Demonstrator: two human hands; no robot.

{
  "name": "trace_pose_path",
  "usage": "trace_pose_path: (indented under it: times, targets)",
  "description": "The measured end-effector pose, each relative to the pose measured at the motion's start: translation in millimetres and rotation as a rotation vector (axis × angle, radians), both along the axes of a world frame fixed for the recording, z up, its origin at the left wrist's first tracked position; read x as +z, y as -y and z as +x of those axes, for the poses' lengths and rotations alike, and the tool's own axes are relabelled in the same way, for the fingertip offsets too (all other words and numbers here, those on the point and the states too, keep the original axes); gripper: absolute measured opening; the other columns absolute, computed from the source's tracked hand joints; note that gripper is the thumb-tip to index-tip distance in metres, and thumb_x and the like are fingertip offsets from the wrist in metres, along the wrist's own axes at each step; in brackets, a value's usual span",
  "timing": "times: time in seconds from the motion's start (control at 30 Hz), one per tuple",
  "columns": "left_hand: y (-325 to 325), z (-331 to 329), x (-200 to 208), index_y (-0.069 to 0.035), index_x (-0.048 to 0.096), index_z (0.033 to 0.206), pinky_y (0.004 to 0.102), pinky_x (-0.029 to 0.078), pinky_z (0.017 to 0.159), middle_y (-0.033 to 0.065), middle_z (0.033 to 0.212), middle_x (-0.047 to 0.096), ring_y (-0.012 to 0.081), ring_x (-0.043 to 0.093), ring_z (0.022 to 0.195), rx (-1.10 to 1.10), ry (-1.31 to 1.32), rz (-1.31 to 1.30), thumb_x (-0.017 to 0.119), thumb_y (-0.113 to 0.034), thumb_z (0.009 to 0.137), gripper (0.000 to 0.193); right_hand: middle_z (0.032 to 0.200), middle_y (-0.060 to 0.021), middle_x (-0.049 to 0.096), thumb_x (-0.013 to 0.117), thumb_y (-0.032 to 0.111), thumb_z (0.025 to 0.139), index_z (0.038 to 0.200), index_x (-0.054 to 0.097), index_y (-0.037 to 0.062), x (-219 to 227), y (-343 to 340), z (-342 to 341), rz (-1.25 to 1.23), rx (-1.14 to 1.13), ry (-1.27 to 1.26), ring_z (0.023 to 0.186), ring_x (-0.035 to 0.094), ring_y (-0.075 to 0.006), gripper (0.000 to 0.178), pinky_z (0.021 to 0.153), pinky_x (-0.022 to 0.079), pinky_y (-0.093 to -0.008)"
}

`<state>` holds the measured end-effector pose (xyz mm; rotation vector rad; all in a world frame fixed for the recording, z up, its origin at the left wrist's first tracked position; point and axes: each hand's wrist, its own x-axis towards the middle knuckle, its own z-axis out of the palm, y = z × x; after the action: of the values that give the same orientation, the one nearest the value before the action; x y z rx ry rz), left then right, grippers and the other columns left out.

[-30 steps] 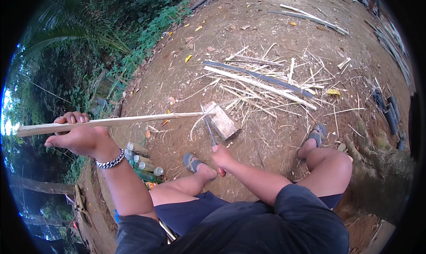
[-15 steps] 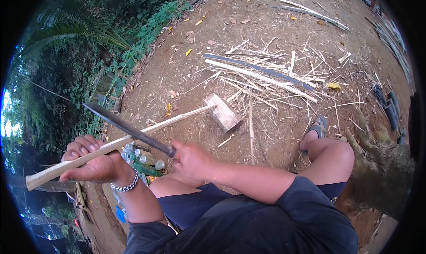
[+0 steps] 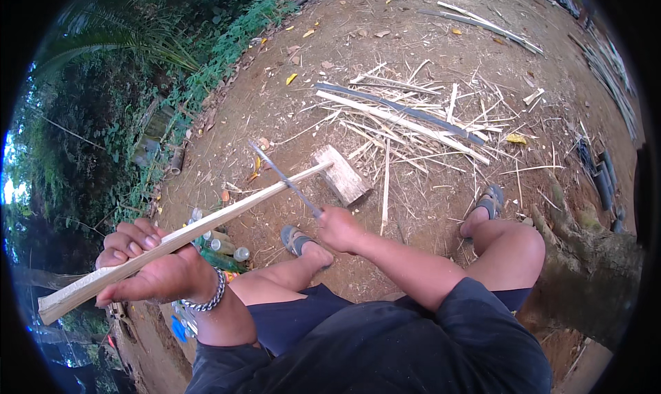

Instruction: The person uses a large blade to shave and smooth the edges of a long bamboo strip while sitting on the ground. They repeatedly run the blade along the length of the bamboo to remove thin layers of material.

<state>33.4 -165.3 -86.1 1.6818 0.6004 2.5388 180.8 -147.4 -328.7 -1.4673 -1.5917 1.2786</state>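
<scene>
A long pale wooden stick [image 3: 234,209] slants from the lower left toward the middle, its thin far end resting on a short wood block [image 3: 349,178] on the ground. My left hand [image 3: 158,271], with a chain bracelet at its wrist, is closed around the stick's thicker near part. In my right hand [image 3: 337,230] is a machete [image 3: 274,168], its handle hidden by my fist. The narrow-looking blade crosses the stick close to the block; whether it touches the wood I cannot tell.
Beyond the block lies a heap of split strips [image 3: 413,122] and shavings. Glass bottles [image 3: 222,246] stand beside my left leg. A tree trunk with roots [image 3: 585,277] rises at the right, dark pipes [image 3: 604,177] near it. Green plants [image 3: 220,64] border the left side.
My right hand has swung the machete forward and to the right, from over the stick's middle to near its far end. My left foot has come into view. The left hand keeps its hold.
</scene>
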Motion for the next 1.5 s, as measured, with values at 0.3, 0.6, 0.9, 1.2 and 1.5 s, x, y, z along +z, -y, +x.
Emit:
trace_pose_path:
  times: [0.3,0.6,0.9,1.2,1.5]
  targets:
    - [-1.7,1.7,2.8,-0.012,0.041,0.069,0.0219,0.027,0.041,0.0001,0.06,0.035,0.01,0.034,0.048,-0.01,0.065,-0.009,0.043,-0.069,0.086,0.06,0.083,-0.0239,0.063,0.058,0.018,0.079,0.1,0.056,0.0027,-23.4,-1.1,1.4,0.053,0.098,-0.017,0.082,0.061,-0.042,0.026,0.072,0.048,-0.0478]
    - [-10.8,-7.8,7.1,-0.013,0.04,0.067,0.0217,0.027,0.043,-0.0007,0.06,0.034,0.0097,0.033,0.048,-0.051,0.038,-0.021,0.051,-0.067,0.084,0.058,0.087,-0.0257,0.063,0.059,0.014,0.077,0.107,0.056,0.0004,-14.3,-9.3,-3.3,0.07,0.116,-0.061,0.084,0.062,-0.0415,0.032,0.074,0.05,-0.0466]
    - [-23.2,-18.6,20.4,-0.011,0.044,0.06,0.0239,0.029,0.043,-0.0001,0.056,0.037,0.0122,0.036,0.048,-0.152,0.049,-0.081,0.068,-0.062,0.073,0.057,0.087,-0.0264,0.062,0.057,0.012,0.079,0.101,0.054,-0.0002,-60.5,-43.8,-7.3,0.106,0.184,0.062,0.084,0.062,-0.041,0.025,0.074,0.049,-0.0488]
    - [-44.9,-39.3,34.0,-0.01,0.043,0.06,0.0249,0.027,0.044,0.001,0.057,0.039,0.0122,0.033,0.048,-0.156,0.033,-0.123,0.068,-0.06,0.072,0.057,0.087,-0.0234,0.064,0.058,0.013,0.079,0.099,0.054,0.0022,-65.1,-59.7,1.2,0.005,0.157,0.053,0.083,0.063,-0.0395,0.023,0.075,0.051,-0.0467]
    - [-57.6,-71.0,44.8,-0.01,0.038,0.057,0.0265,0.026,0.044,0.0027,0.054,0.037,0.0141,0.031,0.048,-0.197,-0.03,-0.204,0.045,-0.069,0.081,0.063,0.089,-0.0177,0.066,0.059,0.016,0.082,0.098,0.057,0.0027,-54.6,-77.8,5.3,0.017,0.289,0.067,0.083,0.065,-0.0346,0.021,0.075,0.052,-0.0451]
